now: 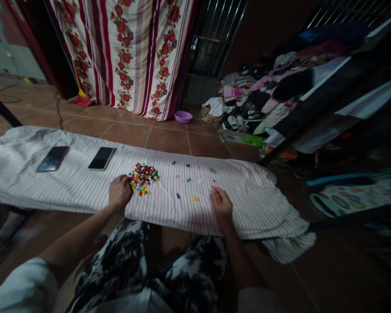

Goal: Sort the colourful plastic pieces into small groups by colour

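A heaped pile of small multicoloured beads [144, 177] lies on the striped cloth. At its left edge rests my left hand [120, 191], fingers curled in; whatever they hold, if anything, is hidden. My right hand [221, 204] is over the cloth to the right, thumb and fingers drawn together, with nothing visible between them. Just beyond its fingertips sits a single red bead [214, 181]. Small groups sorted by colour lie between the hands: yellow beads [195, 198], dark purple beads [178, 196], white beads [200, 181], dark green beads [188, 165] and grey-blue beads [212, 170].
Two phones, a dark phone [53, 158] and a pale-edged phone [101, 158], lie on the striped cloth [247, 195] at left. Beyond are a floral curtain [127, 56], a purple basin [183, 116] and a heap of clothes [263, 91]. A dark bar [289, 141] crosses at right.
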`<move>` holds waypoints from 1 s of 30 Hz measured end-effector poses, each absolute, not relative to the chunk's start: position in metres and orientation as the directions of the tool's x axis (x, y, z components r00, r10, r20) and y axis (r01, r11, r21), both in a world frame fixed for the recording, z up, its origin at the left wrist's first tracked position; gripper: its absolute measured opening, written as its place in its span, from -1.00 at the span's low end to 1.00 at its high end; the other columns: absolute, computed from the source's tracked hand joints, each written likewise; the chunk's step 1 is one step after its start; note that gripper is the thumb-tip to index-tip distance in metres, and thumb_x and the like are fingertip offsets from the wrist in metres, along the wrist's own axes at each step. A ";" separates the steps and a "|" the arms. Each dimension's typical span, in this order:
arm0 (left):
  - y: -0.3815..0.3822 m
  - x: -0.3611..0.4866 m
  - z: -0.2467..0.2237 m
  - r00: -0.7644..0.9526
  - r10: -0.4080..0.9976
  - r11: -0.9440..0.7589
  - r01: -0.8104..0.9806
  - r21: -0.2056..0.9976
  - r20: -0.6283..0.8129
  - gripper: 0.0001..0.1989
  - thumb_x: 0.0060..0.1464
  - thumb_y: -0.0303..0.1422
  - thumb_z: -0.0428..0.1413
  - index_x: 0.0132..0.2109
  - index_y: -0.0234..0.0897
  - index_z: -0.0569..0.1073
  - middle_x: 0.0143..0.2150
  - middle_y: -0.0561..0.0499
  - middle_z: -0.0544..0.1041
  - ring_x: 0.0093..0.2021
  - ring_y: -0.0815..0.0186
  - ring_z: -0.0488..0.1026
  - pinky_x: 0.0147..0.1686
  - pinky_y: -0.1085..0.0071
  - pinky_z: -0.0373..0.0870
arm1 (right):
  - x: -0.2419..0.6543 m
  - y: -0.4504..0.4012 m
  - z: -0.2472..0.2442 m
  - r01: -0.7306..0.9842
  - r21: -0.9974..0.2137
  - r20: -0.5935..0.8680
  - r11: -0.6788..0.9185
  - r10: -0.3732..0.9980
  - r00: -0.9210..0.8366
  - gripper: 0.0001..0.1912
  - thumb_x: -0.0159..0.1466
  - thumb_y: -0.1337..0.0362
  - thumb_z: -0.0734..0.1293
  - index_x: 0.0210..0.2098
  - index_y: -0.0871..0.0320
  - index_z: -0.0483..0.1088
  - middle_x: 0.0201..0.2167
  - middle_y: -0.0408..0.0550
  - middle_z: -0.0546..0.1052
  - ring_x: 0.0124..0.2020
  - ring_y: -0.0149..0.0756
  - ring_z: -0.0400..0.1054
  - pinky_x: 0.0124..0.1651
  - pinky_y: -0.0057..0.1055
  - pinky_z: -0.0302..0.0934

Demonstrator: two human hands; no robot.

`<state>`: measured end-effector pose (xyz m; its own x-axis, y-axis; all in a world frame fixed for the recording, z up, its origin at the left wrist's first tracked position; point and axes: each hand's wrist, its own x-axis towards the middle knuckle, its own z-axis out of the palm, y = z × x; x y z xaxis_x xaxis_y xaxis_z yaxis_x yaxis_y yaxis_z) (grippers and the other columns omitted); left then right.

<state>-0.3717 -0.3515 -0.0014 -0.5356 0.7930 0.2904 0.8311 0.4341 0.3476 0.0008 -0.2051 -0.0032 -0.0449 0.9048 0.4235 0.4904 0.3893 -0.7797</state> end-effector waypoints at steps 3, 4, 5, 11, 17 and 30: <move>-0.351 -0.373 -0.004 -0.553 0.776 0.425 0.814 0.397 0.303 -0.62 0.15 -0.41 -0.12 -0.06 -0.29 0.56 0.05 -0.18 0.53 0.05 0.10 0.44 0.10 0.15 0.32 | -0.053 -0.215 0.006 0.424 -0.763 0.403 0.488 0.872 -0.278 -0.63 0.26 0.09 0.21 -0.16 0.17 0.52 -0.33 -0.01 0.49 -0.43 -0.34 0.32 -0.31 -0.40 0.30; -0.351 -0.374 -0.005 -0.553 0.775 0.418 0.812 0.408 0.307 -0.62 0.14 -0.42 -0.11 -0.06 -0.29 0.57 0.06 -0.18 0.53 0.05 0.10 0.44 0.11 0.14 0.32 | -0.071 -0.219 0.009 0.408 -0.753 0.396 0.516 0.851 -0.346 -0.65 0.27 0.11 0.21 -0.17 0.16 0.53 -0.32 -0.01 0.49 -0.41 -0.35 0.34 -0.29 -0.41 0.30; -0.351 -0.374 -0.006 -0.552 0.774 0.411 0.811 0.418 0.311 -0.62 0.14 -0.42 -0.11 -0.06 -0.29 0.57 0.06 -0.18 0.52 0.06 0.10 0.44 0.11 0.14 0.33 | -0.088 -0.223 0.010 0.402 -0.738 0.376 0.542 0.825 -0.423 -0.68 0.29 0.13 0.21 -0.19 0.15 0.54 -0.31 -0.02 0.48 -0.40 -0.35 0.35 -0.27 -0.41 0.30; -0.350 -0.375 -0.013 -0.553 0.763 0.375 0.801 0.467 0.334 -0.61 0.15 -0.42 -0.11 -0.05 -0.33 0.56 0.07 -0.20 0.51 0.09 0.08 0.42 0.13 0.11 0.32 | -0.175 -0.238 0.015 0.482 -0.615 0.246 0.624 0.733 -0.634 -0.78 0.30 0.33 0.27 -0.19 0.09 0.57 -0.28 -0.08 0.46 -0.27 -0.37 0.38 -0.12 -0.45 0.27; -0.349 -0.374 -0.016 -0.544 0.751 0.346 0.806 0.480 0.373 -0.63 0.17 -0.43 -0.11 -0.06 -0.33 0.56 0.05 -0.22 0.51 0.07 0.09 0.43 0.11 0.12 0.32 | -0.225 -0.242 0.021 0.636 -0.441 0.109 0.633 0.742 -0.662 -0.77 0.33 0.29 0.28 -0.12 0.05 0.57 -0.15 -0.06 0.46 -0.17 -0.35 0.38 -0.09 -0.47 0.23; -0.348 -0.374 -0.017 -0.560 0.742 0.355 0.794 0.493 0.368 -0.65 0.16 -0.44 -0.11 -0.09 -0.35 0.54 0.05 -0.24 0.50 0.09 0.06 0.41 0.09 0.13 0.31 | -0.253 -0.238 0.031 0.820 -0.262 -0.045 0.509 0.842 -0.537 -0.78 0.28 0.30 0.32 -0.12 0.09 0.55 -0.10 0.03 0.51 -0.10 -0.23 0.43 -0.07 -0.40 0.23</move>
